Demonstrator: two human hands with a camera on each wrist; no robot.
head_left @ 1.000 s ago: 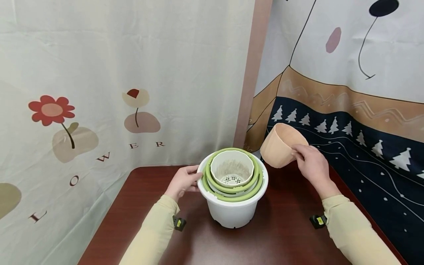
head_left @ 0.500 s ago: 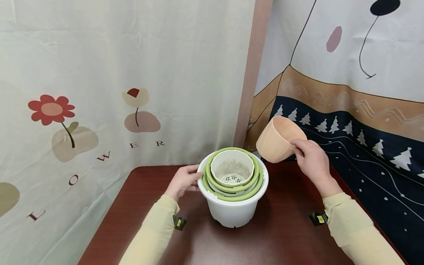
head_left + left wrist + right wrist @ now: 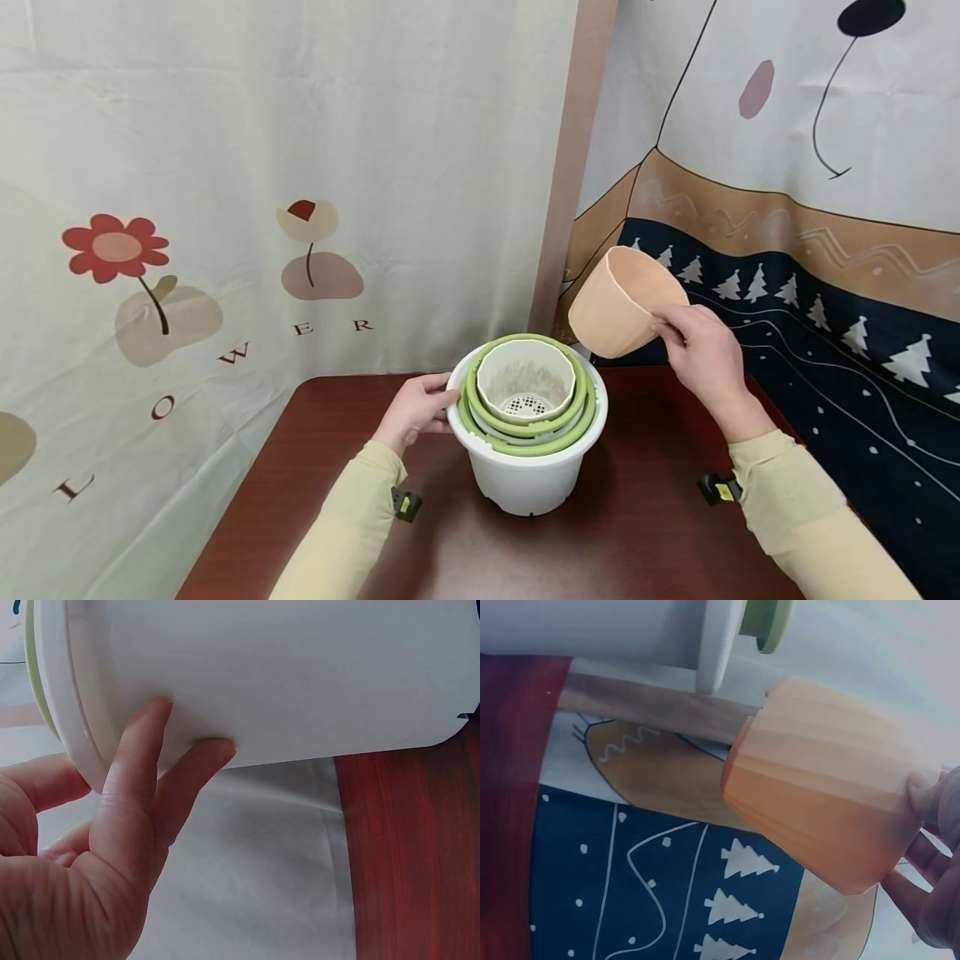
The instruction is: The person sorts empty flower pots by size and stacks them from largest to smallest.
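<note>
A large white flowerpot (image 3: 525,483) stands upright on the table, with green-rimmed pots (image 3: 534,450) nested inside it. Innermost sits a smaller white pot (image 3: 525,375) with a perforated bottom. My left hand (image 3: 416,410) pinches the big pot's rim on its left side; in the left wrist view two fingers (image 3: 131,765) press the outer wall below the rim. With my right hand (image 3: 703,358) I hold a peach-coloured flowerpot (image 3: 618,308) by its rim, tilted in the air to the upper right of the stack and apart from it. Its ribbed side shows in the right wrist view.
The dark red wooden table (image 3: 315,500) ends at a pale curtain (image 3: 420,208) behind. A dark blue patterned cloth (image 3: 810,367) hangs along the right edge.
My right hand has lifted the peach flowerpot and brought it slightly left, nearer to the nested pots. The left hand and the large white flowerpot have stayed where they were.
</note>
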